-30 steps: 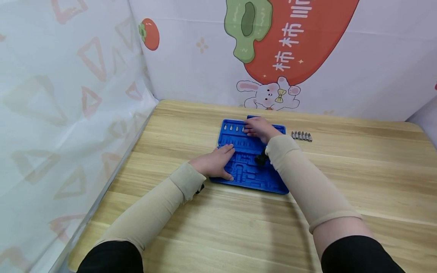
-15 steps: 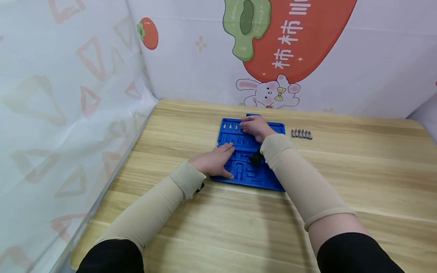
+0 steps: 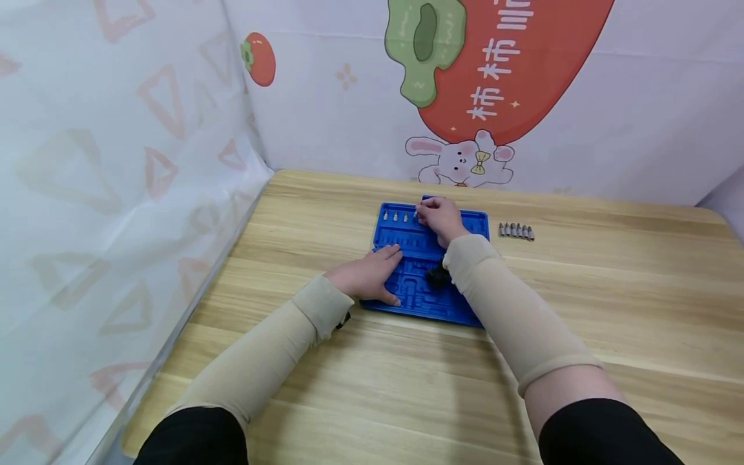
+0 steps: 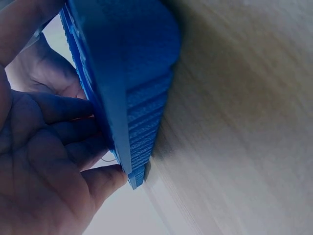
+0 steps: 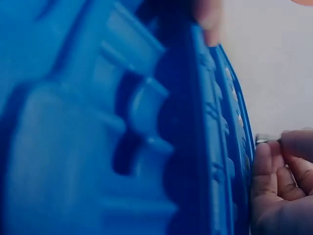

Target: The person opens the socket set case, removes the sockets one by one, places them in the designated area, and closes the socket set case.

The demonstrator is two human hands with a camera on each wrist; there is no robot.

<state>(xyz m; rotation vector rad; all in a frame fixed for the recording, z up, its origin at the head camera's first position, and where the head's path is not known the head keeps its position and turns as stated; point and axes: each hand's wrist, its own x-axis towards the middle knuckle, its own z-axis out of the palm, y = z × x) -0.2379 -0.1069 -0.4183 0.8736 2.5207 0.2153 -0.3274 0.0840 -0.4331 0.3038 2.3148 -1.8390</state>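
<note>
An open blue plastic tool case lies on the wooden table, its moulded slots facing up. My left hand rests spread over the case's left edge, fingers straight; the left wrist view has the thumb and fingers against the rim. Over the far half of the case, my right hand pinches a small metal screwdriver bit between thumb and fingertips. Several bits sit in the far row of slots, left of that hand. The right wrist and sleeve hide part of the case.
On the table, right of the case, several loose screwdriver bits lie in a row. A dark wrist strap piece hangs under the right wrist over the case. A printed cloth stands behind the table and another at its left.
My right hand has shifted slightly left, and its fingertips have drawn together, with the bit now showing between them. My left hand stays on the case edge.
</note>
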